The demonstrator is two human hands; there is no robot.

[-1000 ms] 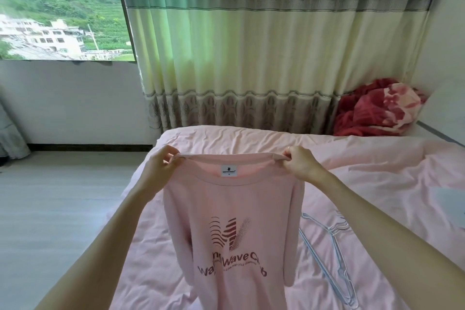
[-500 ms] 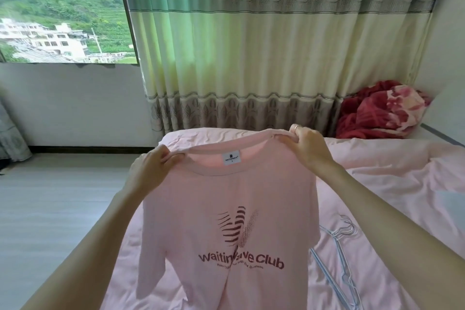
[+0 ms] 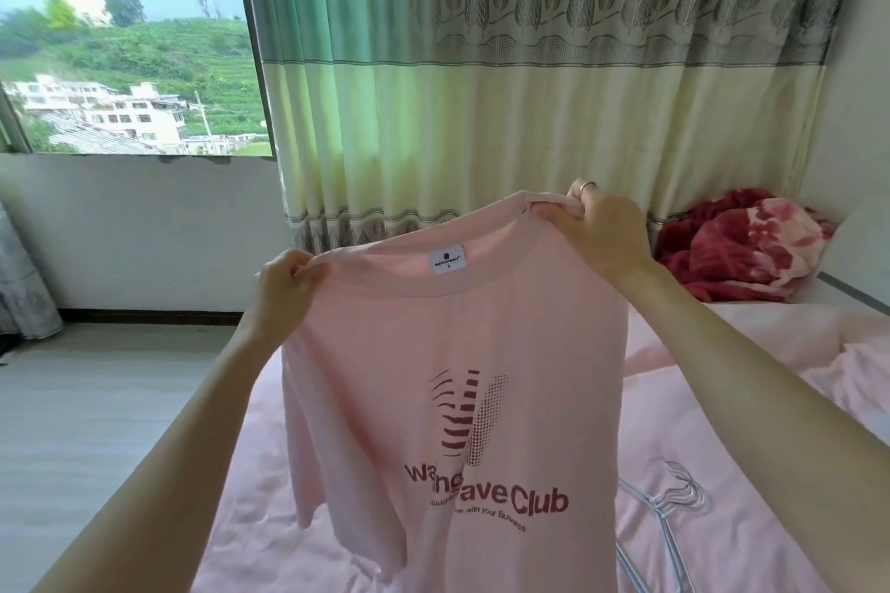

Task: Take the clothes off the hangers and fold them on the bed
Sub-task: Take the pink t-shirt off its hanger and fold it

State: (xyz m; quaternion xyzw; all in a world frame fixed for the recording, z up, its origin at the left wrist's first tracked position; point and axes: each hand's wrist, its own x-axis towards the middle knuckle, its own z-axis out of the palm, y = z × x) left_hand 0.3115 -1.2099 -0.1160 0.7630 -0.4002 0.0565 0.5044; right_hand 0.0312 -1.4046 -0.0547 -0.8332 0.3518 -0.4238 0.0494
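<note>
The left hand [image 3: 284, 289] has its fingers curled tight and pinches the shirt [image 3: 457, 400] at the shoulder, by the left side of the neck hole, in the middle left of the frame. The right hand [image 3: 602, 226] sits higher, near the middle of the frame, and its fingers are bunched round the cloth at the other side of the neck hole. A ring [image 3: 588, 184] shows on one finger of that hand. The shirt is pink and hangs down from both hands in the air, filling the middle and bottom of the frame. It tilts, with the right side up higher than the left. A small white tag [image 3: 448, 260] sits inside the neck. Dark red wavy lines and letters are printed on the front, and a fold hides some of the letters. Under the shirt is the bed [image 3: 722, 424] with a pink sheet, in the lower half of the frame. Thin metal hangers [image 3: 669, 506] lie on the sheet at the lower right, just beside the shirt's edge. A red blanket [image 3: 751, 246] is heaped at the far right. A green and cream curtain [image 3: 530, 87] with leaf shapes hangs across the top. A window [image 3: 125, 53] in the upper left shows green hills and white houses. A pale floor [image 3: 96, 400] is at the lower left.
</note>
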